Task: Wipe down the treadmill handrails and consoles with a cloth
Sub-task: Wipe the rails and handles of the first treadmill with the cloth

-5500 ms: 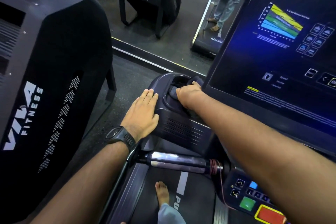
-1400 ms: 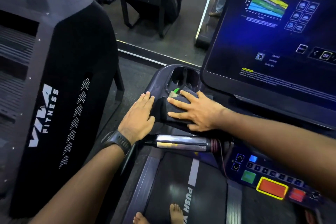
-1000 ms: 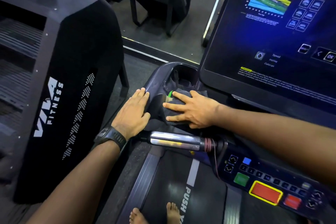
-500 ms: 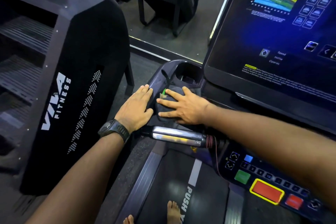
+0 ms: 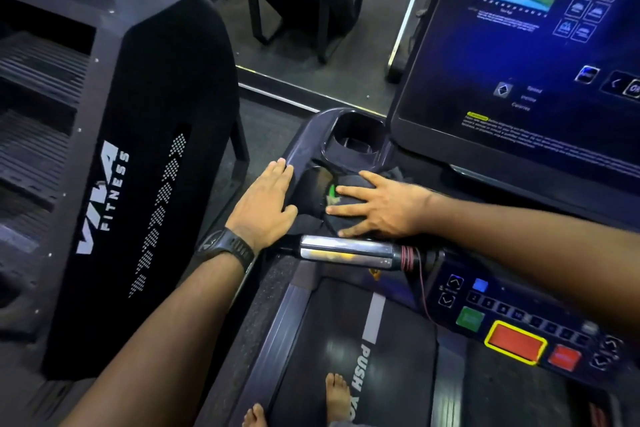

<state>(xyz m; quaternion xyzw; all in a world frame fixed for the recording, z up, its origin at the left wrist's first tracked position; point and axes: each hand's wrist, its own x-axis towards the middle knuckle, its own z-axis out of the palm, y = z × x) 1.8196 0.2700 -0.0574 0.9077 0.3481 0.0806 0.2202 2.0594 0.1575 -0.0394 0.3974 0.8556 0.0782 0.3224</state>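
A gym with a dark floor [image 5: 304, 28] and big black machines. A person stands barefoot on a treadmill belt [image 5: 363, 357]. The right hand [image 5: 377, 206] lies flat, fingers [image 5: 349, 190] spread wide, pressing a dark cloth [image 5: 313, 204] on the console [image 5: 301, 146] just below the cup holder [image 5: 356, 139]. The left hand [image 5: 263, 204] lies flat on the console's left edge, fingers together, holding nothing. A shiny handrail [image 5: 346, 251] sits just under both hands. The big screen [image 5: 540, 55] glows blue.

The right hand [image 5: 384, 206] lies flat on the cloth [image 5: 341, 215], behind the handrail [image 5: 346, 250]; the left hand [image 5: 265, 206] rests beside it, and the cup holder [image 5: 356, 135] sits behind both.
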